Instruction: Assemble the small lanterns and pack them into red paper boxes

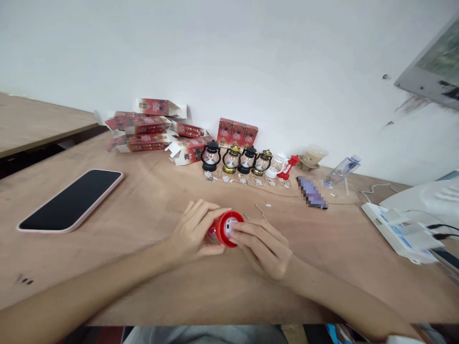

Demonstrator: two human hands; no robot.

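My left hand is wrapped round the clear body of a small red lantern, tilted so its open red base faces me. Inside that base sits a white round insert with a small dark slot. The closed fingertips of my right hand are on this insert and hide part of it. Just beyond my hands, a thin bent metal wire and a smaller metal piece lie on the wooden table.
Behind stands a row of lanterns in black, gold, white and red, small packets before them. Red boxes pile at back left. A large phone lies left; another phone, a bottle, a drink cup and a power strip are right.
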